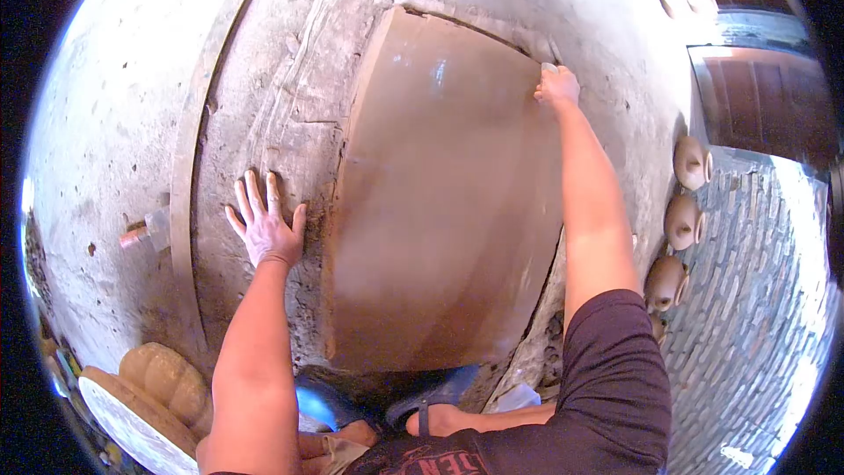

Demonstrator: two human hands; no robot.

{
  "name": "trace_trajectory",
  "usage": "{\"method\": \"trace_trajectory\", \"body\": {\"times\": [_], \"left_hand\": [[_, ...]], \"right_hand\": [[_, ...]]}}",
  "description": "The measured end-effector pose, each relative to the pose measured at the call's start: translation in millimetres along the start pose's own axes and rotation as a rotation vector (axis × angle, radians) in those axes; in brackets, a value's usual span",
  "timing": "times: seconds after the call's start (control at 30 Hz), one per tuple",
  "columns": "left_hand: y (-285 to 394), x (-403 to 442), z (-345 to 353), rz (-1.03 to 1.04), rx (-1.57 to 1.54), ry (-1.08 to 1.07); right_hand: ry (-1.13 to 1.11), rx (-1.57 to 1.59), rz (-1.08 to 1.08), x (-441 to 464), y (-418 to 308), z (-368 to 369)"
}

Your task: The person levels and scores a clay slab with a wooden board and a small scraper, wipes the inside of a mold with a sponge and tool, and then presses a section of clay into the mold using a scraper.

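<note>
A large, smooth brown clay slab lies on the ground before me, its surface darker and wet-looking toward the near right side. My left hand rests flat on the rough ground left of the slab, fingers spread and dusted pale, holding nothing. At the slab's far right corner is my right hand, fingers curled closed. A small pale edge shows at its fingertips, but I cannot make out what it is.
A long flat strip lies to the left, beside a scraper-like tool with a reddish handle. Rounded clay pots line the right, next to brick paving. Round discs sit at lower left. My sandalled foot is near the slab's edge.
</note>
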State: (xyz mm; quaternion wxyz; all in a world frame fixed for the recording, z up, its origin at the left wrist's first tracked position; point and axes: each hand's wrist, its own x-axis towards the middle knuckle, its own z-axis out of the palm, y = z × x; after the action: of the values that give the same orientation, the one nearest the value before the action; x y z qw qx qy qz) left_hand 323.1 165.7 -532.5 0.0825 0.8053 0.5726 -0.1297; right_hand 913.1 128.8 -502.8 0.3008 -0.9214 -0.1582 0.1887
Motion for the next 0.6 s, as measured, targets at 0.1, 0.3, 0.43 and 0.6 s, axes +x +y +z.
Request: {"method": "trace_trajectory", "body": {"times": [0.1, 0.3, 0.43, 0.6], "left_hand": [[-1.8, -0.2, 3.0, 0.011, -0.011, 0.025], [-2.1, 0.5, 4.9, 0.008, -0.027, 0.03], [1.1, -0.6, -1.4, -0.01, -0.031, 0.006], [1.0, -0.3, 5.2, 0.012, 0.041, 0.059]], "right_hand": [[-0.007, -0.067, -0.003, 7.0, 8.1, 0.1], [-0.023, -0.28, -0.161, 35.4, 33.5, 0.9], [-0.094, -0.511, -0.254, 63.8, 46.1, 3.3], [-0.019, -0.252, -0.264, 55.4, 18.2, -6.3]]}}
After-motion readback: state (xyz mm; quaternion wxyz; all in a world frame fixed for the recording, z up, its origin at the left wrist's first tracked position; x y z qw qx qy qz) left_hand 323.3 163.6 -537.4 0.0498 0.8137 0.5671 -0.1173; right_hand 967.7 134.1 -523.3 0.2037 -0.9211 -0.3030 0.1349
